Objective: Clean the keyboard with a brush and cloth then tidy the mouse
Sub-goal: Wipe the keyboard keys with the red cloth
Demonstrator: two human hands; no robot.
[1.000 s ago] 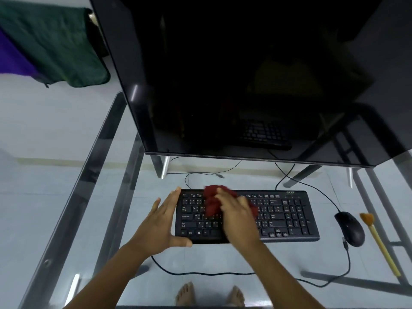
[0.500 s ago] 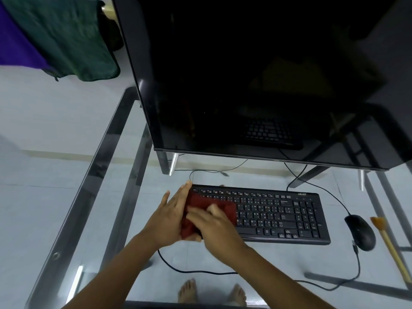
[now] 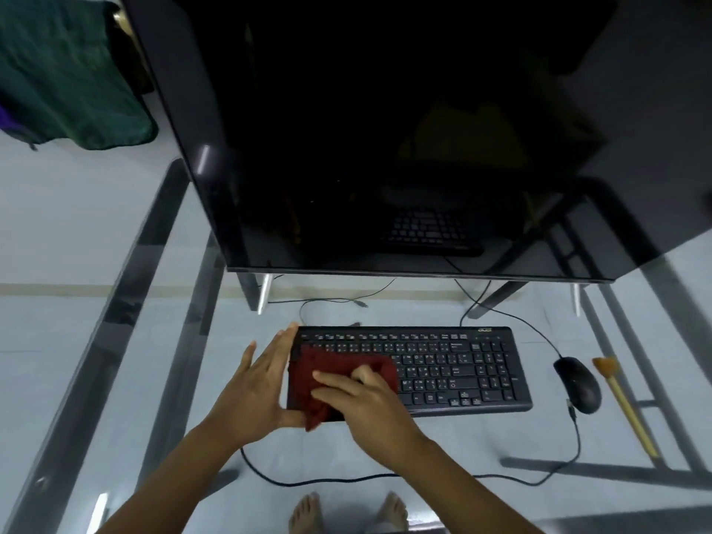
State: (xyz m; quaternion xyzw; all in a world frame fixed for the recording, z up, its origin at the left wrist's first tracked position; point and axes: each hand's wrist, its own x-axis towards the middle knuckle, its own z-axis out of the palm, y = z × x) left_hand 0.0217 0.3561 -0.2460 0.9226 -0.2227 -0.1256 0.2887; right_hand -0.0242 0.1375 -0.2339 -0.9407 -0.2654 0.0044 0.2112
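Observation:
A black keyboard (image 3: 458,364) lies on the glass desk in front of the monitor. A dark red cloth (image 3: 323,370) is spread over the keyboard's left end. My right hand (image 3: 366,402) presses flat on the cloth, fingers pointing left. My left hand (image 3: 258,383) rests against the keyboard's left edge with fingers spread and thumb at the front corner. A black wired mouse (image 3: 578,383) sits to the right of the keyboard. Beyond the mouse lies a brush (image 3: 620,398) with a yellow handle and orange bristles.
A large dark monitor (image 3: 385,129) fills the upper view, its lower edge just behind the keyboard. The mouse cable (image 3: 385,477) loops along the front of the glass desk (image 3: 115,360). Green fabric (image 3: 65,71) hangs at upper left. Bare feet show through the glass below.
My right hand slid the red cloth from the middle of the keyboard to its left end, and the cloth is now spread flatter. My left hand stayed at the left edge.

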